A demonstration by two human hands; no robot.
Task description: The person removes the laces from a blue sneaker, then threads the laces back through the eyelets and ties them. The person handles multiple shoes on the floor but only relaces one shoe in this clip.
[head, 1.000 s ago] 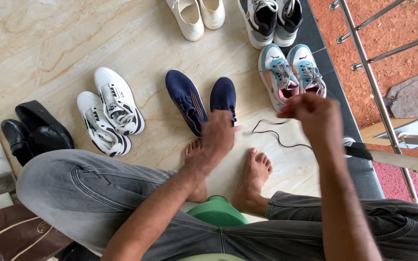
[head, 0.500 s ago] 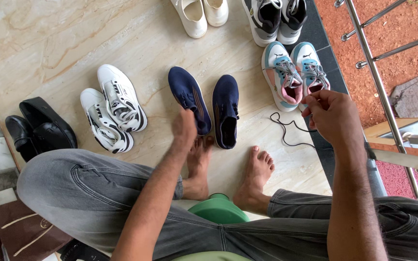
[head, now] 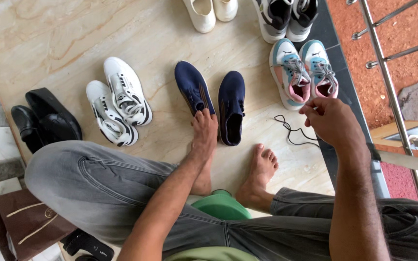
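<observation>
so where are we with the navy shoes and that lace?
Done: the black shoelace is out of the shoes and trails on the marble floor. In hand: the right hand pinches one end of it, while the left hand touches the heel of the left navy shoe. Left: neither navy shoe shows a lace, and the right navy shoe lies untouched.

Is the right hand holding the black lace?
Yes, the right hand pinches one end of the black lace, and the rest trails down onto the floor.
</observation>
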